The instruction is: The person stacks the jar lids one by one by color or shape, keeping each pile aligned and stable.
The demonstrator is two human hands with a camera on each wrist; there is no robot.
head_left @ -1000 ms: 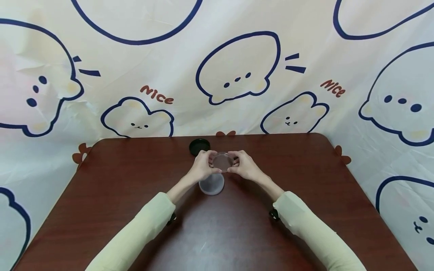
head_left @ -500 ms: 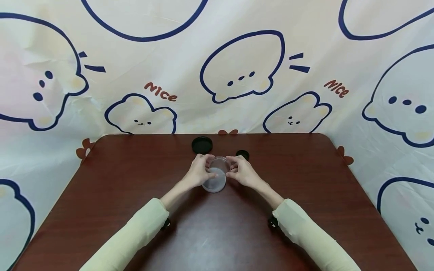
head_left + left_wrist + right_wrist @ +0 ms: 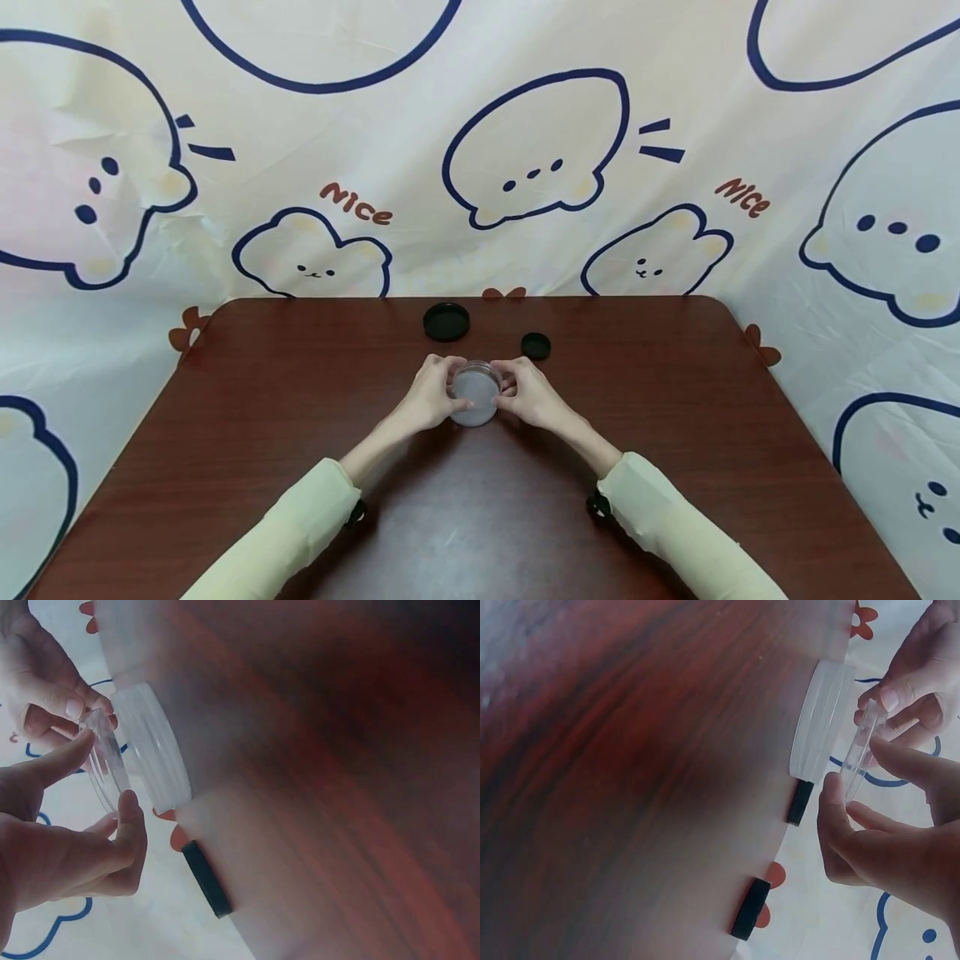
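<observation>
Both hands pinch a clear round dish by its opposite edges; in the left wrist view this clear dish (image 3: 109, 765) hangs just above a frosted round container (image 3: 155, 746). My left hand (image 3: 431, 394) has its thumb and fingers on the dish's left side, and my right hand (image 3: 531, 393) grips its right side. From the head view the frosted container (image 3: 475, 400) stands on the table under the dish. In the right wrist view a narrow gap shows between the dish (image 3: 861, 750) and the container (image 3: 823, 720).
Behind the hands on the brown table (image 3: 480, 517) lie a larger dark round lid (image 3: 446, 322) and, further right, a smaller dark one (image 3: 536, 346). A patterned cloth (image 3: 405, 167) hangs beyond the table's far edge.
Both hands have brought the clear dish nearer to the body and over the frosted container. The small dark lid, hidden at first, has come into view. The head view has shifted slightly.
</observation>
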